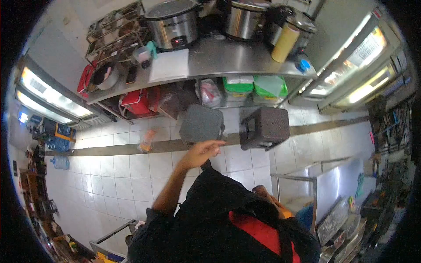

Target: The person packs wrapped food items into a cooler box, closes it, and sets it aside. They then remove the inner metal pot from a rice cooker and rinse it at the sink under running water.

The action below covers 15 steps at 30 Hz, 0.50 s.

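My left hand (202,154) is held out in front of my body, index finger stretched to the right and the other fingers partly curled. Nothing shows in it. In the view it overlaps the near edge of a grey stool (201,122); whether they touch I cannot tell. A dark brown plastic stool (269,125) stands to the right of the grey one. Close to my right side is my right hand (262,192), small in view and partly covered by dark clothing, its fingers not clearly visible.
A steel counter (210,61) ahead carries large cookers (173,28), white sheets (170,65), a pot (105,76) and a yellow roll (285,43). Green-lidded bins (238,87) sit underneath. A plastic bag (147,141) lies on the floor. Lit fridges (359,57) flank the counter; a metal table (335,179) stands right.
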{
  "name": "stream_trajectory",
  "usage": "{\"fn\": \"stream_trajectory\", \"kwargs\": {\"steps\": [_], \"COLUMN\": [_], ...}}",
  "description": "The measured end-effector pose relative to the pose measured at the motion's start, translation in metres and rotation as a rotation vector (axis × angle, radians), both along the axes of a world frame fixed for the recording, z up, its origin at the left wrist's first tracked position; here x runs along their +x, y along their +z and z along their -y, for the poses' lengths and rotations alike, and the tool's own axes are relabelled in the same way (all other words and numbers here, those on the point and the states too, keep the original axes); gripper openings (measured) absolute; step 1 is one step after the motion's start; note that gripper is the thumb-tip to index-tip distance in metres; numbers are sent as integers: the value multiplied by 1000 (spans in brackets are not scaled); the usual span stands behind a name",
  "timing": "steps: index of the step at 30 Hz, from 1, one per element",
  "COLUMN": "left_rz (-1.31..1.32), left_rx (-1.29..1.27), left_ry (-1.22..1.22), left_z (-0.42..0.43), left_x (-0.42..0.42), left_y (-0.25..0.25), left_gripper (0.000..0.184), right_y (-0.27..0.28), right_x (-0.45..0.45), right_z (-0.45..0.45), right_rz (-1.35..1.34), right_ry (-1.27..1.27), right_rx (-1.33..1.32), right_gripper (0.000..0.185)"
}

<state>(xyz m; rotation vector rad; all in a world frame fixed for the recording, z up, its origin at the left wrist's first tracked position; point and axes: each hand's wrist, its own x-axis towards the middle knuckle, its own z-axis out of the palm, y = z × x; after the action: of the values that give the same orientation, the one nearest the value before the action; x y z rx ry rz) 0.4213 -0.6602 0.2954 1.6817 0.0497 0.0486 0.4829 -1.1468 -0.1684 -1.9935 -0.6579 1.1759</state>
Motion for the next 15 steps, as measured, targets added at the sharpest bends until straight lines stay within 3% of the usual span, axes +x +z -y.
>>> {"fn": "stream_trajectory", "kwargs": {"steps": [1,2,4,6,8,11,12,14,15], "left_rz": [-294,-454,-526,-573,-562,-504,-483,-599,-590], "left_rx": [51,357,577,426,354,377,406,319,375], "left_ry": [161,113,-83,-139,-113,-44,-12,230,329], "left_z": [-7,-18,-29,-32,-37,-66,-76,-92,-99], "left_x": [-9,-18,-57,-88,-99,-99,-96,-73,-71], "left_y": [-53,-111,-224,-221,-215,-245,-256,-175,-184], "left_gripper": [37,39,53,55,52,47,46,40,37], "right_y": [-16,-32,-50,-11,27,41,39,-11,-36], "right_x": [10,19,53,58,64,108,121,153,161], "right_z": [-4,-11,-74,-128,-188,-261,-282,-309,-311], "right_rz": [68,136,41,-12,70,725,752,648,536], "right_ry": [92,168,132,12,92,743,799,974,754], "right_rx": [164,358,60,-167,-207,-107,-125,-318,-134], "right_gripper": [45,46,48,51,54,35,28,26,27]}}
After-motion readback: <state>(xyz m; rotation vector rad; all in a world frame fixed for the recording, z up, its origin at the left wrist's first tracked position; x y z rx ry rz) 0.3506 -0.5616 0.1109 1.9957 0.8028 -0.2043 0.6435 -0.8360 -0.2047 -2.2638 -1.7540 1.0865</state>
